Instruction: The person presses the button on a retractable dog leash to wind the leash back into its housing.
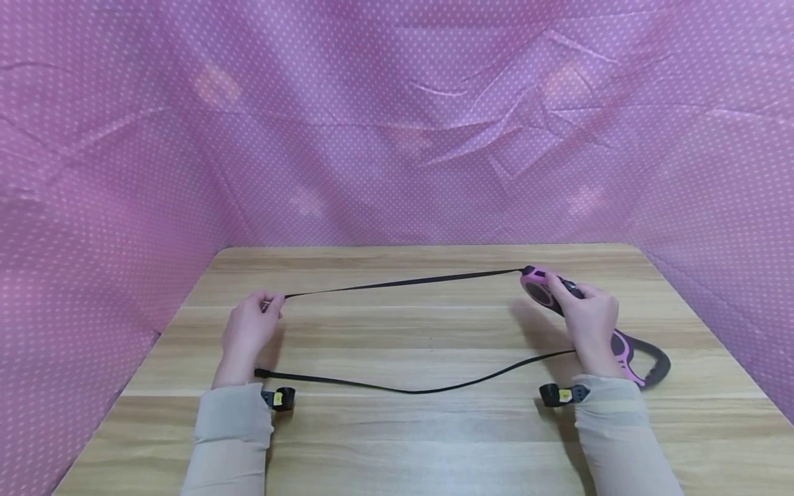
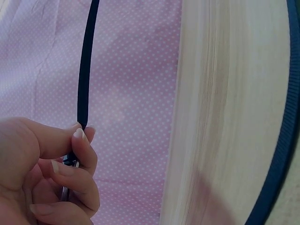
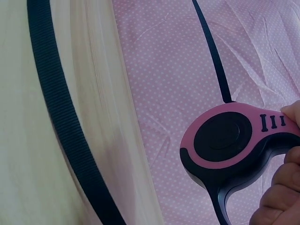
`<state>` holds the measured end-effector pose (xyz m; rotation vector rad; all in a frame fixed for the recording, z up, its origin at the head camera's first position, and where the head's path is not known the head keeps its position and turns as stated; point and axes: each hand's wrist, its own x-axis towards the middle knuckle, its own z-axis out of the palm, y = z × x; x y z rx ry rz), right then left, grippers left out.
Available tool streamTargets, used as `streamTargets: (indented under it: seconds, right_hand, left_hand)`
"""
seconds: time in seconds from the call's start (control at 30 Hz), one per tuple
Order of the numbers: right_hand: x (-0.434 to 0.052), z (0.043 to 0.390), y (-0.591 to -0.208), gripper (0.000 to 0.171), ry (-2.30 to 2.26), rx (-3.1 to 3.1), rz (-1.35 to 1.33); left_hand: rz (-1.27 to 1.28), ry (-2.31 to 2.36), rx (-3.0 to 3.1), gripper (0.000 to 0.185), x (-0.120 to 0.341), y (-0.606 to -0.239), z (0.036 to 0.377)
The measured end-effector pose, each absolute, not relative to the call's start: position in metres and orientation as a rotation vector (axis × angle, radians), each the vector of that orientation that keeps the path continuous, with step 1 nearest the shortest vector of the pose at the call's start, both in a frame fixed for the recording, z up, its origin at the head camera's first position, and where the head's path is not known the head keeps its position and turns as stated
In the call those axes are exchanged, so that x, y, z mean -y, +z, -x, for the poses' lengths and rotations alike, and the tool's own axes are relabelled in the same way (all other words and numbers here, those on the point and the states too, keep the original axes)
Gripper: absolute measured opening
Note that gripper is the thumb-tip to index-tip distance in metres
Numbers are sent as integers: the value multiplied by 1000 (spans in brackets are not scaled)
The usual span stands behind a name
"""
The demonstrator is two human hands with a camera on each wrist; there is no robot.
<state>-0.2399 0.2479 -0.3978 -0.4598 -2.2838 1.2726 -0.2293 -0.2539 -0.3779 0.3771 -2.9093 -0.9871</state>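
Note:
My right hand grips a pink and black retractable dog leash, thumb along its upper side and fingers curled round its black handle. From the nose of its casing a flat black strap stretches above the table to my left hand. Thumb and index finger of my left hand pinch the strap's end, and a small metal clip shows partly between the fingers. A second pink and black leash lies on the table behind my right wrist, which hides part of it.
The second leash's black strap curves along the wooden table to a thicker black end beside my left wrist. Pink dotted cloth surrounds the table at the back and both sides. Each wrist wears a small black camera.

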Motion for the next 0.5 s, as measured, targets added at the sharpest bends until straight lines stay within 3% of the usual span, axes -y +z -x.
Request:
streamTargets:
  seconds: [0.5]
  right_hand:
    - [-245,241,-397,61,1271,2298,441]
  left_hand:
    - [-388,-1003,2919,47,252,-376,229]
